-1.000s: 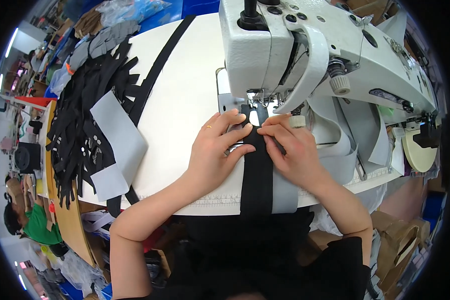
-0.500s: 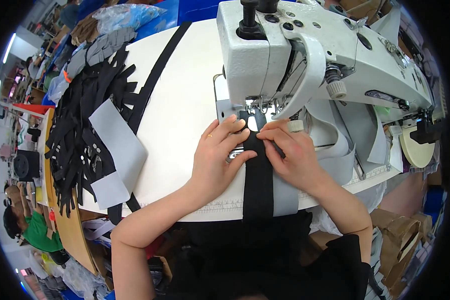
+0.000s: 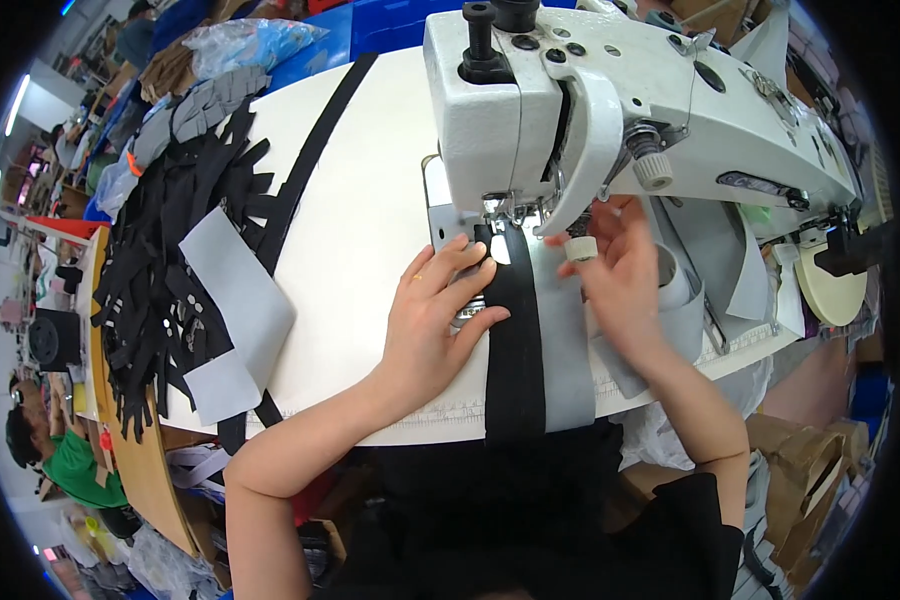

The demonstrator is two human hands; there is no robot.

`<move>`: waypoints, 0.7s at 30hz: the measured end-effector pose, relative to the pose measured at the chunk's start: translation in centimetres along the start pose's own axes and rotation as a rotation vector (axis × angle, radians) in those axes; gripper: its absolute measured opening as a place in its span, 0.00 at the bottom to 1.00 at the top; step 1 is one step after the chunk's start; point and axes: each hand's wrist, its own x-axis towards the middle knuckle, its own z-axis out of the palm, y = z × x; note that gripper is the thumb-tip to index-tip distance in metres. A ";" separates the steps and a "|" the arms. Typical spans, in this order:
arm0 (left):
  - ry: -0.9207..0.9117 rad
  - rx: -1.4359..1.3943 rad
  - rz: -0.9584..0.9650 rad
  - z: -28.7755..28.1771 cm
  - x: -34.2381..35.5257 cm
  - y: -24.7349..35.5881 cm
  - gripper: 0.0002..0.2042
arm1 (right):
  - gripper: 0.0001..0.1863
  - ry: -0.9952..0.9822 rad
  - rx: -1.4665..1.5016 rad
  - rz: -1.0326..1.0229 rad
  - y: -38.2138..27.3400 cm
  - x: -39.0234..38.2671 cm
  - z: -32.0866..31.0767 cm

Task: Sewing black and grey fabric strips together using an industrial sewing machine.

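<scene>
A black fabric strip (image 3: 516,360) runs from the front table edge up to the presser foot (image 3: 510,208) of the white sewing machine (image 3: 482,130). Beside it on the right lies a grey fabric strip (image 3: 568,370). My left hand (image 3: 438,308) lies at the black strip's left edge, fingers stretched and fingertips on the cloth close to the foot. A small white patch (image 3: 500,250) shows at its fingertips. My right hand (image 3: 620,280) is raised right of the needle area, by a white ribbed knob (image 3: 580,249). Its fingers are apart and partly hidden behind the knob and machine.
Left on the white table (image 3: 360,220) are a heap of black strips (image 3: 160,290) and a folded light grey piece (image 3: 240,290). A long black strip (image 3: 315,150) crosses behind them. Grey cloth (image 3: 715,250) lies under the machine arm. Another person (image 3: 75,465) is far left.
My right hand has left the black strip and moved right and up beside the machine's knob. My left hand stays on the strip. The view has shifted slightly.
</scene>
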 end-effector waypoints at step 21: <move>0.052 -0.092 -0.051 0.3 0.5 -0.1 0.10 | 0.08 -0.220 -0.392 -0.063 -3.5 -2.8 -1.6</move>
